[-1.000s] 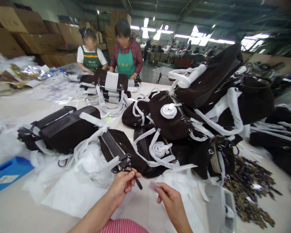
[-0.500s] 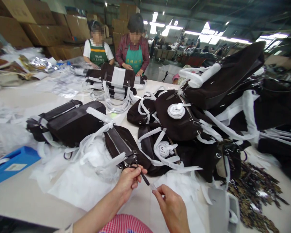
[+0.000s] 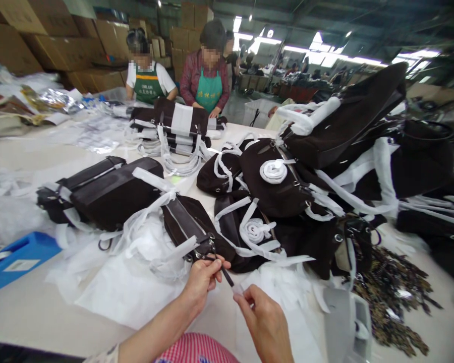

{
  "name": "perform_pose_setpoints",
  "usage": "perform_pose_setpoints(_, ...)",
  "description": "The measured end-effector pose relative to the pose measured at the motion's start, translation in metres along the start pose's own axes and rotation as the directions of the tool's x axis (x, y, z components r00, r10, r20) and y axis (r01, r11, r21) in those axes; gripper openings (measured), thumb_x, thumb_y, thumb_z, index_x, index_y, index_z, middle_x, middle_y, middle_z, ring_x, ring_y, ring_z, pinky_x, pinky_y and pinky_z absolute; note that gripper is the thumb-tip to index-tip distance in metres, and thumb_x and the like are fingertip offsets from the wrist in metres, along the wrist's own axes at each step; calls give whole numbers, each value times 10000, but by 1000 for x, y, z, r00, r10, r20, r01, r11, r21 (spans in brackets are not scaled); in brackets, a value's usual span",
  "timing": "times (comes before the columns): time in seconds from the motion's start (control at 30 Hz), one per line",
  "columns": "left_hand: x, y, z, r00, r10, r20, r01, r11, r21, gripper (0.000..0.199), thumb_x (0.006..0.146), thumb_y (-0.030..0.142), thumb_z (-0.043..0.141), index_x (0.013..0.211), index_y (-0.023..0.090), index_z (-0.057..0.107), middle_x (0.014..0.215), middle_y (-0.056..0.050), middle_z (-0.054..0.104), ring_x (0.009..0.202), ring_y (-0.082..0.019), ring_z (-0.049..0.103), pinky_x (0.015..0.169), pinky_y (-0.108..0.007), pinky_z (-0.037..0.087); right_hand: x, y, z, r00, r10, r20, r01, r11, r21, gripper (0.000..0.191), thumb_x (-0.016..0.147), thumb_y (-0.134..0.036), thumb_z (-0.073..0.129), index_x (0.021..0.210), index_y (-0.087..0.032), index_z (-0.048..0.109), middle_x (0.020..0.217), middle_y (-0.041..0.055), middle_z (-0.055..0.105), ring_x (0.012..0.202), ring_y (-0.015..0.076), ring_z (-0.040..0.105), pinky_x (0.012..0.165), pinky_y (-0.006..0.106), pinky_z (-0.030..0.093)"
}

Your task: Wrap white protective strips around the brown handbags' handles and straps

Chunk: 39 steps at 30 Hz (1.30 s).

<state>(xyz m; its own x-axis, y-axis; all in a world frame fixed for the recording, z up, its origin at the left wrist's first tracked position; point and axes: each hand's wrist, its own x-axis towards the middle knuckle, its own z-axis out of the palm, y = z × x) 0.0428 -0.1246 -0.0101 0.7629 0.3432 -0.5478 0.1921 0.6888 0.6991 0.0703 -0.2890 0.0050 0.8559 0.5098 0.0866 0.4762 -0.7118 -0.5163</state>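
A small black bag (image 3: 191, 219) lies in front of me, its handles wrapped in white strips. From its metal clasp end runs a narrow black strap (image 3: 227, 276). My left hand (image 3: 202, 280) pinches this strap close to the bag. At the strap's lower end is a small translucent piece, perhaps tape or film (image 3: 237, 289). My right hand (image 3: 265, 317) pinches that piece between thumb and forefinger. White tissue paper (image 3: 117, 287) is spread under and beside my hands.
Several black bags with white-wrapped handles (image 3: 276, 176) are piled to the right. A blue tape dispenser (image 3: 22, 259) stands left, a grey one (image 3: 346, 322) right, beside a heap of brown patterned pieces (image 3: 393, 297). Two people in green aprons (image 3: 209, 91) stand across the table (image 3: 34, 322).
Both hands keep their pinch on the strap and the translucent piece, with only a slight shift of the right hand. The view has turned a little, and the people across have moved slightly.
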Motion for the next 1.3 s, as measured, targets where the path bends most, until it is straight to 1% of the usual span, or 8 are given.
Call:
perform_pose_setpoints(0.23,0,-2,1,999,49,-24,-48,998,43,353,617,372,727,833,112,626,821,-118,727,435,-42,388,418,-201,116,3,-6,0,984,106,144,-118,990,78,283,853,-417,557,638,-233,547,566,-27,633,538,156,599,538,238,378)
perform_pose_setpoints(0.37,-1,-4,-1,999,35,-22,-34,998,62,351,617,380,723,832,116,636,761,-97,718,430,-46,369,436,-211,108,7,-9,1,977,123,172,-141,985,95,276,845,-405,569,630,-232,560,562,-24,644,530,159,602,525,235,376)
perform_pose_setpoints(0.47,-2,-4,-2,999,33,-21,-30,995,91,342,620,390,718,814,116,655,711,-84,704,448,-56,366,456,-218,118,10,-11,5,984,80,156,-93,992,80,325,878,-458,521,648,-231,557,563,-18,642,515,157,593,518,238,371)
perform_pose_setpoints(0.63,-2,-3,-3,997,37,-67,-29,993,115,347,599,391,717,819,123,704,840,-107,725,579,-101,431,513,-232,196,15,-17,13,998,-60,33,62,995,-72,454,947,-535,334,674,-229,529,572,1,627,492,168,595,498,272,348)
perform_pose_setpoints(0.83,-3,-2,-6,997,14,-81,-3,991,137,421,528,438,761,815,131,767,895,-103,721,612,-119,426,555,-266,222,19,-19,20,973,-225,-45,207,947,-247,441,981,-444,269,810,-214,604,695,48,667,631,205,660,552,282,390)
perform_pose_setpoints(0.97,-5,3,-9,999,-8,-51,14,994,109,421,498,426,774,798,130,777,918,-116,716,654,-135,458,570,-271,239,26,-19,24,973,-230,11,231,969,-85,365,971,-396,345,890,-204,644,727,44,702,640,185,676,574,259,432)
perform_pose_setpoints(1.17,-6,5,-13,998,-4,-57,9,995,97,365,545,412,776,782,133,771,819,-90,702,677,-146,494,633,-281,293,34,-30,21,992,-113,57,107,990,91,250,884,-379,500,977,-217,666,771,31,717,629,193,666,553,268,446)
perform_pose_setpoints(1.3,-6,6,-14,1000,-25,0,25,999,-24,356,508,395,820,721,118,749,754,-84,678,660,-151,500,635,-283,316,41,-35,25,990,35,136,-67,968,240,478,773,-376,647,1205,-181,590,625,-26,639,524,166,591,516,257,443)
